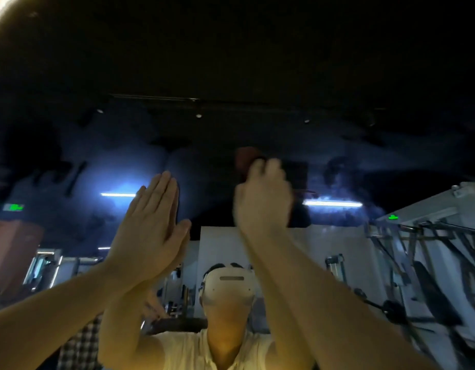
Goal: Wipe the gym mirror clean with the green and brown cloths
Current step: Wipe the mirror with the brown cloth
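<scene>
Evidently mid-wipe: the right hand (pixel 263 198) grips the brown cloth (pixel 244 159) high on the gym mirror (pixel 364 156), while the left hand (pixel 151 222) presses flat, fingers straight. Next probably calls for sweeping sideways with steady pressure.

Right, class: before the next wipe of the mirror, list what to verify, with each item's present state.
1. Right hand grips the brown cloth: ok.
2. Cloth flat against the mirror: cannot tell, the hand is blurred.
3. Left hand free, fingers straight: ok.
4. Green cloth ready: not ok, not in view.
5. Glass free of smears: cannot tell, the light is dim.
</scene>
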